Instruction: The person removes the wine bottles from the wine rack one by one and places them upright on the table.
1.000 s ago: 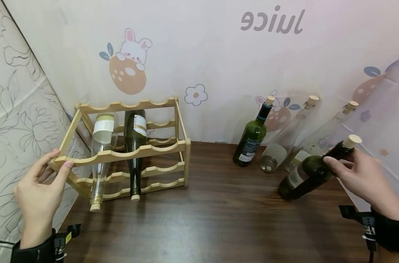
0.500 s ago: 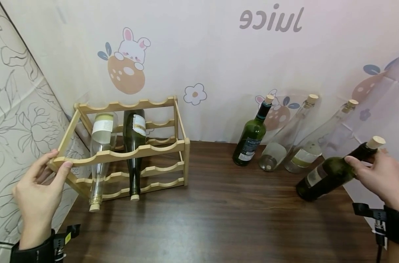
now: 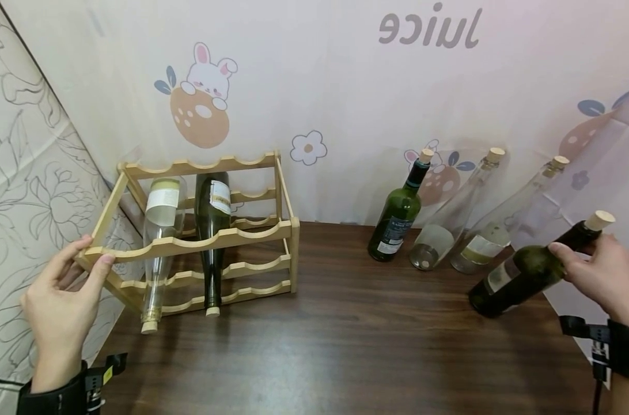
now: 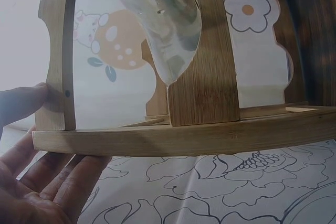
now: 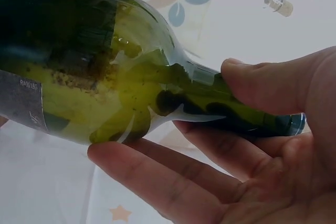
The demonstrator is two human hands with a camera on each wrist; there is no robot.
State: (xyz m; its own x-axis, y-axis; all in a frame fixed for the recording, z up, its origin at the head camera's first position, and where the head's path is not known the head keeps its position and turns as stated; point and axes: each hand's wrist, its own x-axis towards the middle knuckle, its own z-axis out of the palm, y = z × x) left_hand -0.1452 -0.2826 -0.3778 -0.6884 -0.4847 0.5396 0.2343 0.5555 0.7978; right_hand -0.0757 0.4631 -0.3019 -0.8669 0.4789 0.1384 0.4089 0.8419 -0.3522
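Observation:
My right hand (image 3: pixel 605 274) grips a dark green wine bottle (image 3: pixel 522 276) by its neck, thumb on one side and fingers under the other. The bottle tilts, its cork (image 3: pixel 599 220) up to the right and its base low over the table. In the right wrist view the green glass (image 5: pixel 126 72) fills the left side. My left hand (image 3: pixel 65 294) pinches the front left top corner of a wooden wine rack (image 3: pixel 226 239). In the rack's top row lie a clear bottle (image 3: pixel 162 216) and a dark green bottle (image 3: pixel 212 207), corks toward me.
A green bottle (image 3: pixel 397 216) and two clear bottles, one nearer the middle (image 3: pixel 434 239) and one at the right (image 3: pixel 482 248), stand corked along the back wall, right of the rack. The brown table (image 3: pixel 314 346) meets patterned cloth at the back and sides.
My right hand has carried the tilted green bottle to the right, uncovering the label of the clear bottle behind it. It barely moves in the last half second. The left hand stays on the rack.

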